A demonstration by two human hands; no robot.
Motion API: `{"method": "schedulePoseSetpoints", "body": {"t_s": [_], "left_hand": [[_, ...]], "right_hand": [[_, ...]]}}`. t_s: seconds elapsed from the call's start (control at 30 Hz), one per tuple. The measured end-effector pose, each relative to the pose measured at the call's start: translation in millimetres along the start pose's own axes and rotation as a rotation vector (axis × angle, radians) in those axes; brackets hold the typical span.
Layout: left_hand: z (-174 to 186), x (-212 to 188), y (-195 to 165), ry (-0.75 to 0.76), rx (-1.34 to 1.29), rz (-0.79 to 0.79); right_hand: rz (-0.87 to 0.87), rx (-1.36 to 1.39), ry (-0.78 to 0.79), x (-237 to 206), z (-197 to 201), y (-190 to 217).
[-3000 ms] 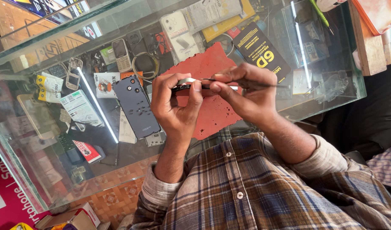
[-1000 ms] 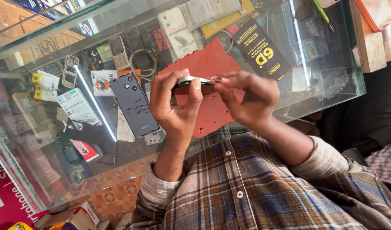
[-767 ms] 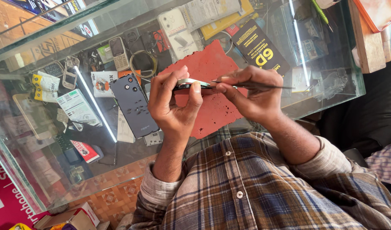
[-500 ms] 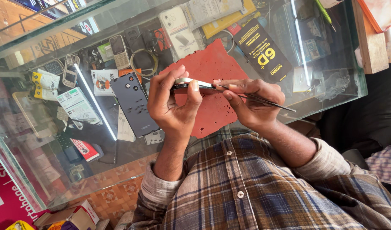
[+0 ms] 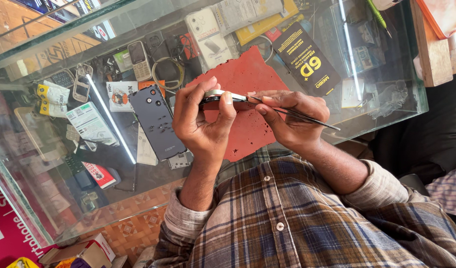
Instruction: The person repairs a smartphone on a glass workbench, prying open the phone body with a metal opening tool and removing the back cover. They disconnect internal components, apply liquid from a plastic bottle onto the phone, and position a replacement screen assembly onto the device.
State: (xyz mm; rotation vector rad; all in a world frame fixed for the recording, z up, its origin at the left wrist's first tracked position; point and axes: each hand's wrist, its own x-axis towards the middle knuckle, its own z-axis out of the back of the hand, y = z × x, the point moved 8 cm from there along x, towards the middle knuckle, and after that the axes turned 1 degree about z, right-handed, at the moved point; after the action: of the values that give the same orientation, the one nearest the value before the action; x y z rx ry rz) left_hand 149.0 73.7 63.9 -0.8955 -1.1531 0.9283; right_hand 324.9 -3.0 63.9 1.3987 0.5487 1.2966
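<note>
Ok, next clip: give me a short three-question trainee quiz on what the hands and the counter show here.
1. True or false: the left hand grips a small phone edge-on above the red mat.
2. What does the right hand hold? A) thin dark tweezers-like tool B) hammer C) brush
3. Fill in: the dark back cover lies on the ____ counter, left of the hands.

Key: 1 true; 2 A; 3 glass.
</note>
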Motion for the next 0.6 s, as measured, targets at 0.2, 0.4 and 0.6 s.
{"method": "schedulePoseSetpoints", "body": {"t_s": [0.2, 0.4, 0.6], "left_hand": [[-0.2, -0.4, -0.3, -0.013, 0.008, 0.003], [-2.4, -0.9, 0.5, -0.018, 0.005, 0.014], [-3.1, -0.5, 0.2, 0.05, -0.006, -0.016]], "right_hand": [[0.112, -0.129, -0.041, 0.5, -4.1, 10.8], [0.23, -0.19, -0.101, -0.8, -9.4, 18.9], [-0.22, 0.195, 0.093, 11.6, 7.0, -24.6]]}}
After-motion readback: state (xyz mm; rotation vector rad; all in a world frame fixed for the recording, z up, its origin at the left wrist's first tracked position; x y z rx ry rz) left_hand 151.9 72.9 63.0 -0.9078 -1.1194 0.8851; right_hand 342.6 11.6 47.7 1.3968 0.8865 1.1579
